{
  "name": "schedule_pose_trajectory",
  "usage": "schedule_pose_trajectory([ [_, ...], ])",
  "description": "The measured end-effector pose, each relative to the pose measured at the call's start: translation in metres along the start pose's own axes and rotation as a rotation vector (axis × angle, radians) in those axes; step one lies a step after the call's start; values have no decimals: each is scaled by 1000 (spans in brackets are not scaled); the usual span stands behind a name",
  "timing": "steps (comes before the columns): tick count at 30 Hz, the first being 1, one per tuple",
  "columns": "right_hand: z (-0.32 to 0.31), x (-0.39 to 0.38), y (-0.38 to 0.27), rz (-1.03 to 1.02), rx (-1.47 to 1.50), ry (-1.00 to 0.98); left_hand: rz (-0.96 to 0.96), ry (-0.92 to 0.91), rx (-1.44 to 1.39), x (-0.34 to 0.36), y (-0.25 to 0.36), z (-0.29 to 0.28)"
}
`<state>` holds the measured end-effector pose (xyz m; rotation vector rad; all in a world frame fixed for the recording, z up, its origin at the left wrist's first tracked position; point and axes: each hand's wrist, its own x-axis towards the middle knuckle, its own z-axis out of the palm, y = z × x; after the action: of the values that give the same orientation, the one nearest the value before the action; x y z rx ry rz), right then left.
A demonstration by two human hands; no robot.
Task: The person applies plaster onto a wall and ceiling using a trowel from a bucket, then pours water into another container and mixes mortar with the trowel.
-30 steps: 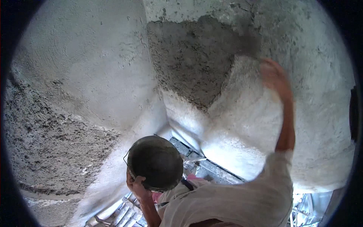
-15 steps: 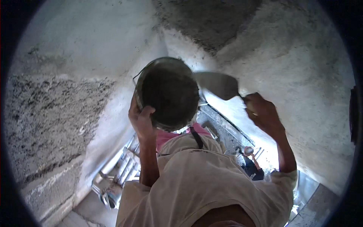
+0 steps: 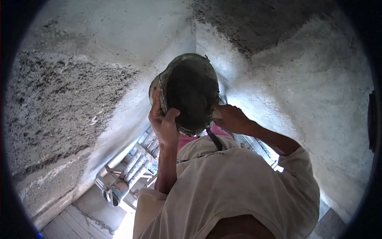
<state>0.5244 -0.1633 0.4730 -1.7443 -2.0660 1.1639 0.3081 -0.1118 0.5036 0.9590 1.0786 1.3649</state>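
Observation:
A round bucket (image 3: 192, 58) is held tilted in front of me, its mouth facing up toward me. Dark wet mortar (image 3: 189, 93) lines its inside. My left hand (image 3: 164, 124) grips the bucket's left side, thumb hooked over the rim and fingers along the outer wall. At the right rim, my right hand (image 3: 234, 118) is closed round the handle of a trowel (image 3: 216, 114). The trowel's blade cannot be made out now; it seems to be down in the dark bucket.
Rough, unsmoothed plaster (image 3: 67, 115) covers part of the left wall. Smoother grey wall (image 3: 326, 79) lies to the right, with a dark patch (image 3: 246, 24) above the corner. Below at left are wooden bars (image 3: 139, 161) and a hanging container (image 3: 115, 193).
My right hand has brought the trowel from beside the right wall to the bucket, and its blade has gone from sight. The bucket now sits slightly further right in view and more tilted.

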Motion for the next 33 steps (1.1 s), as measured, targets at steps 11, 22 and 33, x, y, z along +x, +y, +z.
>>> schedule_pose_trajectory([
  [11, -41, 42, -36, 35, -292, -110, -113, 198, -311, -6, 12, -47],
  [22, -103, 60, -112, -377, -265, -247, -11, 387, -277, -19, 6, -97],
  [33, -272, 98, -261, -791, 181, -246, 69, 509, -262, -38, 27, -114],
])
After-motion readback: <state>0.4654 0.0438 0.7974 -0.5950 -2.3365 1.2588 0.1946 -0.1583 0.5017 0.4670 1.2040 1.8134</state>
